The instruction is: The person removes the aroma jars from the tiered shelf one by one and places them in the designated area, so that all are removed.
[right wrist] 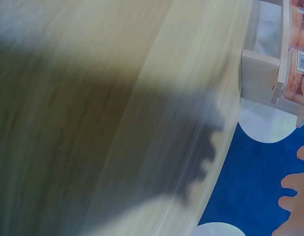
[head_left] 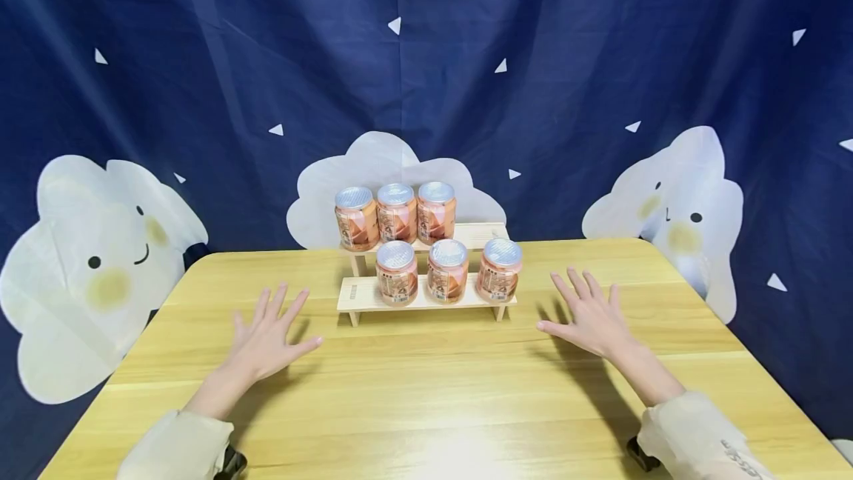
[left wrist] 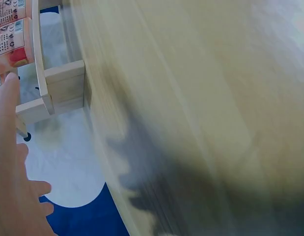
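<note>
A two-tier wooden rack [head_left: 363, 295] stands at the middle of the table's far side, bearing several jars with silver lids and pink-orange labels. Three jars, among them the upper left jar [head_left: 356, 224], crowd the left part of the upper tier. On the lower tier three more are spaced out, the lower right jar [head_left: 500, 272] near its end. My left hand [head_left: 263, 343] hovers over the table left of the rack, fingers spread, holding nothing. To the rack's right my right hand [head_left: 589, 321] is likewise spread and touches no jar. Both hands cast shadows on the wood.
The light wooden table [head_left: 426, 384] has rounded far corners. Behind it hangs a dark blue curtain [head_left: 453, 95] with white triangles and smiling clouds, close to the rack's back. Bare shelf shows at the upper tier's right and the lower tier's left.
</note>
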`<action>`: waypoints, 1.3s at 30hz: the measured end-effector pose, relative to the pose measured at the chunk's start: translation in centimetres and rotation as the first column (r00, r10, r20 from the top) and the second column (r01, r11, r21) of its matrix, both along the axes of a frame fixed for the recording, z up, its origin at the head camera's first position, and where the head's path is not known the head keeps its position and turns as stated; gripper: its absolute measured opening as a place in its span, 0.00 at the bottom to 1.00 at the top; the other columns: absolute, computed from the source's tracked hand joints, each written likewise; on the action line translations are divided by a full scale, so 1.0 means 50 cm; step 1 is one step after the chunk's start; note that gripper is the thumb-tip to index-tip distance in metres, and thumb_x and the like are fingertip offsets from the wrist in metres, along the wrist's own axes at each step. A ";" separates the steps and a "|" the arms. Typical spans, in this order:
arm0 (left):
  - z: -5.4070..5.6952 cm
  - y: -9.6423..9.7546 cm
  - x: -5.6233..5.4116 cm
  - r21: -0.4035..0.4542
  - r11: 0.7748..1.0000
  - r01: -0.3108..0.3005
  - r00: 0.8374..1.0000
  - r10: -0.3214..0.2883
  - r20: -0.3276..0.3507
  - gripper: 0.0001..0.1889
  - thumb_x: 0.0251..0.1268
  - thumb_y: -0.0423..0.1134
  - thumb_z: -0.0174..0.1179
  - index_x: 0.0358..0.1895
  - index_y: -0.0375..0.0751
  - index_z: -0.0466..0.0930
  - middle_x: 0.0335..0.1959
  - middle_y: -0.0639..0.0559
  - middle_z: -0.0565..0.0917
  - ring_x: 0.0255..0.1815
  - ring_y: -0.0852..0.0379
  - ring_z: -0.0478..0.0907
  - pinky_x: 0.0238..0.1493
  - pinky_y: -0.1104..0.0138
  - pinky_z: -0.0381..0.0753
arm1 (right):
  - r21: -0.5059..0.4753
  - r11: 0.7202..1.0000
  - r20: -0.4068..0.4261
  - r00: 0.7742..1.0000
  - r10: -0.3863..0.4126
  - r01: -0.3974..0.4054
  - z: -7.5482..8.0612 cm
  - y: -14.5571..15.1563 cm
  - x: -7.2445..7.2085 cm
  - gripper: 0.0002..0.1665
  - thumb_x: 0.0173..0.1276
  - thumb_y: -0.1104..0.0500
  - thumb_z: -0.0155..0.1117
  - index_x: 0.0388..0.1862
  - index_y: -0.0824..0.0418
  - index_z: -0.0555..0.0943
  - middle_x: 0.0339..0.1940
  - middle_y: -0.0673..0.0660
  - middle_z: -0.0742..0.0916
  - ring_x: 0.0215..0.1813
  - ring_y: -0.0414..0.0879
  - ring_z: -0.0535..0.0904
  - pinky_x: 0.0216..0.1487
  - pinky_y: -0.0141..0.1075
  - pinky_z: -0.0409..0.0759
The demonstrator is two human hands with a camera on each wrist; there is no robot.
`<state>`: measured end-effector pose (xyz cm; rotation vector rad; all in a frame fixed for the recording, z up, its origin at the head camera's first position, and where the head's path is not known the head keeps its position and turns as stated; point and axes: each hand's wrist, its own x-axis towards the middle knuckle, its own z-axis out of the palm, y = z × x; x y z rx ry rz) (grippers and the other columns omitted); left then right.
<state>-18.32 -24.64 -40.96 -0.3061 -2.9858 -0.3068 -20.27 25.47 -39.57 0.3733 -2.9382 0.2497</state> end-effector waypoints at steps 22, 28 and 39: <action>-0.026 0.043 -0.072 0.369 0.923 0.112 0.991 -0.133 0.031 0.33 0.61 0.53 0.56 0.68 0.48 0.62 0.35 0.44 0.63 0.38 0.51 0.57 0.34 0.65 0.60 | -0.599 0.797 0.036 0.991 0.130 -0.083 -0.003 -0.084 -0.054 0.58 0.56 0.50 0.67 0.72 0.67 0.41 0.68 0.72 0.60 0.69 0.65 0.55 0.64 0.60 0.55; -0.027 0.057 -0.094 0.380 0.918 0.112 0.989 -0.142 0.051 0.31 0.62 0.53 0.55 0.68 0.49 0.61 0.34 0.44 0.64 0.37 0.51 0.57 0.34 0.65 0.59 | -0.667 0.738 -0.009 0.991 0.131 -0.104 0.008 -0.115 -0.068 0.60 0.54 0.55 0.70 0.73 0.65 0.40 0.63 0.74 0.67 0.64 0.66 0.62 0.61 0.60 0.59; -0.027 0.072 -0.109 0.365 0.928 0.080 0.991 -0.114 0.073 0.30 0.64 0.53 0.53 0.66 0.46 0.64 0.34 0.45 0.64 0.38 0.50 0.59 0.34 0.64 0.61 | -0.784 0.618 -0.003 0.995 0.100 -0.064 -0.001 -0.165 -0.082 0.60 0.54 0.59 0.70 0.73 0.62 0.39 0.68 0.68 0.61 0.66 0.61 0.61 0.65 0.54 0.58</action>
